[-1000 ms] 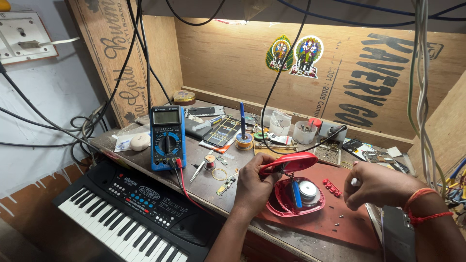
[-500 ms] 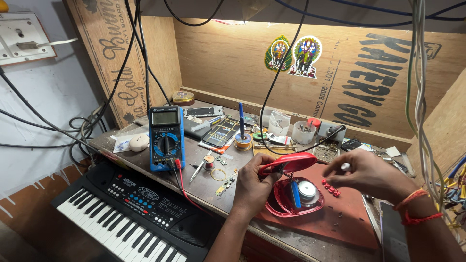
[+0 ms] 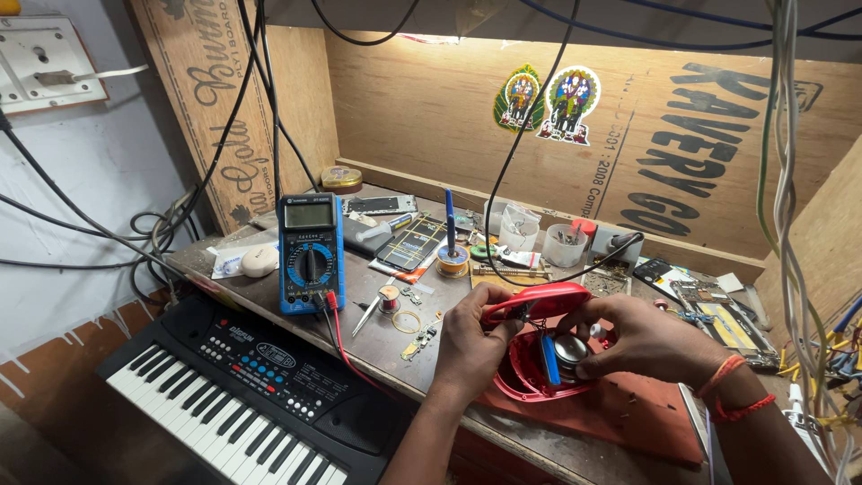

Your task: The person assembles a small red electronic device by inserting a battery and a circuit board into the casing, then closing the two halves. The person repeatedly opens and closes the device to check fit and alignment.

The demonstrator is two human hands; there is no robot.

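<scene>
Red plastic casing (image 3: 539, 301), opened at the tabletop's (image 3: 377, 337) near edge: my left hand (image 3: 471, 337) grips its upper shell, my right hand (image 3: 642, 337) pinches inside the lower half.

Left of the grip: blue digital multimeter (image 3: 309, 253) standing upright on the workbench (image 3: 377, 346), its red and black leads (image 3: 341, 337) trailing off the front edge. Tweezers (image 3: 368, 314) lie between meter and grip. Below-left, in front of the bench: black electronic keyboard (image 3: 242, 395). Just behind the grip: solder spool (image 3: 453, 260), clear plastic cups (image 3: 566, 244) with small parts. Behind-left: round brass tin (image 3: 342, 179) in the corner. Right of the grip: bare circuit board (image 3: 723, 319). Above, on the plywood back wall (image 3: 431, 117): two picture stickers (image 3: 548, 101).
</scene>
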